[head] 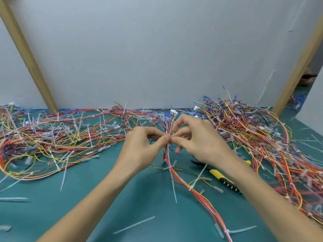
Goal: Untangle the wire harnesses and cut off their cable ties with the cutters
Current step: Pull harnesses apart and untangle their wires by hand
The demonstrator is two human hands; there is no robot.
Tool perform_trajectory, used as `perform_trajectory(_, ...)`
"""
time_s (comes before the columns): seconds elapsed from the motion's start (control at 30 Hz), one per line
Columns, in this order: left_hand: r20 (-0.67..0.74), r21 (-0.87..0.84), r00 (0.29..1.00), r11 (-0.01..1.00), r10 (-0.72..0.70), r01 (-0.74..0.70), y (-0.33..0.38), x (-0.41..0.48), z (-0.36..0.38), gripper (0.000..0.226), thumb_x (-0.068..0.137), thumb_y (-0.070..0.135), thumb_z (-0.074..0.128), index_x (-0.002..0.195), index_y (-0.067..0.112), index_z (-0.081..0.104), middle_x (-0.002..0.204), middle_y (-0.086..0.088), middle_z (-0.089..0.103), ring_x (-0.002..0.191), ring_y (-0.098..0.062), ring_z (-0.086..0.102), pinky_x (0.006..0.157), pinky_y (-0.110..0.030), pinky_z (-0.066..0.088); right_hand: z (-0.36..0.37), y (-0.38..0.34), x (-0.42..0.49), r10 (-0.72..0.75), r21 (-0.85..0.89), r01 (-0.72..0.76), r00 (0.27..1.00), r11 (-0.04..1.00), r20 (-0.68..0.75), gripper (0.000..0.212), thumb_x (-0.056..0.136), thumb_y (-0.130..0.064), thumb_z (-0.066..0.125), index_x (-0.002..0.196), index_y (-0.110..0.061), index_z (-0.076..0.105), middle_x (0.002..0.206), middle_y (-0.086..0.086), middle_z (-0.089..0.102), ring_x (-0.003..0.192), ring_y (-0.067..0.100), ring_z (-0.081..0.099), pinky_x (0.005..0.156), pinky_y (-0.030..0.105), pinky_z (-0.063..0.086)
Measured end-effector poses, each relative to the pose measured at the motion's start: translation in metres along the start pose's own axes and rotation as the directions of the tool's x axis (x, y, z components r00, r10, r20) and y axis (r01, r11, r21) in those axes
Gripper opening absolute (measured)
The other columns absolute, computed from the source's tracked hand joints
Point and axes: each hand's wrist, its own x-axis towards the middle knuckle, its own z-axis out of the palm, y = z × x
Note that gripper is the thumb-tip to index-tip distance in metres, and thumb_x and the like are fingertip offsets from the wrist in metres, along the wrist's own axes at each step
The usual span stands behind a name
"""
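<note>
1. Held: left hand (139, 151) and right hand (201, 142) both pinch one wire harness (176, 173), mid-mat (104, 198).
2. The cutters (225, 180) lie idle beneath the right forearm.
3. Its cable ties (168, 168) are uncut; the piles (52, 137) along the far edge are apparently still tied.

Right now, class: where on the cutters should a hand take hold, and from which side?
Grip the cutters by their yellow-and-black handles, coming from the near right: the handles splay that way, while the nose points left toward the wire harness.
</note>
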Motion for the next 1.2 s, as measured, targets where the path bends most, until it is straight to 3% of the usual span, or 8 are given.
perform_trajectory(0.1, -0.054, 0.060, 0.996, 0.996, 0.064, -0.060, 0.0010, -0.0007, 0.0008, 0.011, 0.088, 0.035, 0.070, 0.083, 0.026, 0.077, 0.078, 0.019, 0.072, 0.084, 0.008, 0.063, 0.071, -0.013, 0.043, -0.0044, -0.0007, -0.0008, 0.039, -0.078, -0.034, 0.998, 0.996, 0.052, 0.015, 0.092, -0.027, 0.071, 0.080, -0.020, 0.066, 0.065, -0.007, 0.074, 0.053, 0.003, 0.069, 0.061, 0.020, 0.046)
perform_trajectory(0.17, -0.084, 0.147, 0.986, 0.981, 0.143, -0.130, 0.0021, -0.0030, 0.0024, 0.012, 0.088, 0.032, 0.068, 0.086, 0.023, 0.075, 0.082, 0.015, 0.072, 0.085, 0.003, 0.063, 0.076, -0.014, 0.045, -0.0047, -0.0006, -0.0018, 0.030, -0.129, -0.016, 0.994, 0.992, 0.107, 0.020, 0.096, -0.030, 0.065, 0.078, -0.020, 0.070, 0.061, -0.007, 0.072, 0.051, 0.001, 0.066, 0.064, 0.021, 0.050)
perform_trajectory(0.3, -0.047, 0.294, 0.968, 0.929, 0.247, -0.223, 0.0025, -0.0065, 0.0046, 0.017, 0.091, 0.031, 0.062, 0.094, 0.016, 0.068, 0.091, 0.006, 0.066, 0.090, -0.015, 0.063, 0.084, -0.037, 0.049, -0.0049, -0.0018, -0.0011, 0.013, -0.179, 0.013, 0.990, 0.984, 0.140, 0.021, 0.098, -0.029, 0.060, 0.079, -0.023, 0.069, 0.057, -0.008, 0.068, 0.049, -0.002, 0.059, 0.059, 0.011, 0.042)
perform_trajectory(0.37, -0.021, 0.321, 0.965, 0.915, 0.263, -0.243, 0.0019, -0.0066, 0.0048, 0.017, 0.093, 0.030, 0.061, 0.096, 0.014, 0.065, 0.093, 0.004, 0.064, 0.091, -0.019, 0.061, 0.083, -0.040, 0.049, -0.0047, -0.0031, -0.0007, 0.013, -0.186, 0.012, 0.991, 0.982, 0.135, 0.022, 0.097, -0.029, 0.060, 0.077, -0.024, 0.068, 0.055, -0.009, 0.066, 0.050, -0.005, 0.058, 0.058, 0.008, 0.037)
perform_trajectory(0.73, -0.079, 0.197, 0.964, 0.952, 0.252, -0.233, -0.0022, -0.0041, 0.0045, 0.009, 0.088, 0.028, 0.070, 0.093, 0.022, 0.074, 0.090, 0.011, 0.073, 0.086, -0.007, 0.067, 0.082, -0.036, 0.055, -0.0072, -0.0058, -0.0017, -0.024, -0.136, 0.049, 0.984, 0.989, 0.178, 0.023, 0.099, -0.020, 0.055, 0.079, -0.012, 0.062, 0.048, -0.008, 0.063, 0.044, 0.002, 0.053, 0.061, 0.004, 0.035)
perform_trajectory(1.0, -0.064, 0.117, 0.982, 0.979, 0.178, -0.170, 0.0012, -0.0026, -0.0001, 0.009, 0.083, 0.028, 0.075, 0.091, 0.025, 0.079, 0.082, 0.014, 0.075, 0.081, 0.003, 0.067, 0.078, -0.014, 0.049, -0.0103, -0.0029, -0.0016, -0.044, -0.037, 0.053, 0.976, 0.998, 0.213, 0.024, 0.096, -0.021, 0.059, 0.073, -0.012, 0.059, 0.047, -0.004, 0.057, 0.044, 0.006, 0.041, 0.053, 0.016, 0.035)
perform_trajectory(1.1, -0.038, 0.076, 0.988, 0.986, 0.153, -0.149, 0.0021, -0.0031, 0.0003, 0.007, 0.083, 0.027, 0.076, 0.089, 0.023, 0.078, 0.081, 0.013, 0.075, 0.081, 0.004, 0.066, 0.082, -0.017, 0.050, -0.0102, -0.0014, -0.0021, -0.049, 0.035, 0.043, 0.972, 0.998, 0.232, 0.026, 0.096, -0.019, 0.060, 0.072, -0.009, 0.058, 0.046, -0.004, 0.055, 0.046, 0.010, 0.038, 0.051, 0.014, 0.032)
perform_trajectory(1.2, -0.021, 0.022, 0.992, 0.992, 0.124, -0.123, 0.0019, -0.0023, -0.0019, 0.004, 0.084, 0.029, 0.076, 0.085, 0.026, 0.078, 0.082, 0.014, 0.075, 0.081, 0.004, 0.067, 0.087, -0.025, 0.051, -0.0112, 0.0007, -0.0022, -0.051, 0.152, 0.013, 0.968, 0.988, 0.247, 0.026, 0.096, -0.015, 0.060, 0.073, -0.004, 0.056, 0.046, -0.003, 0.052, 0.050, 0.019, 0.034, 0.050, 0.025, 0.030)
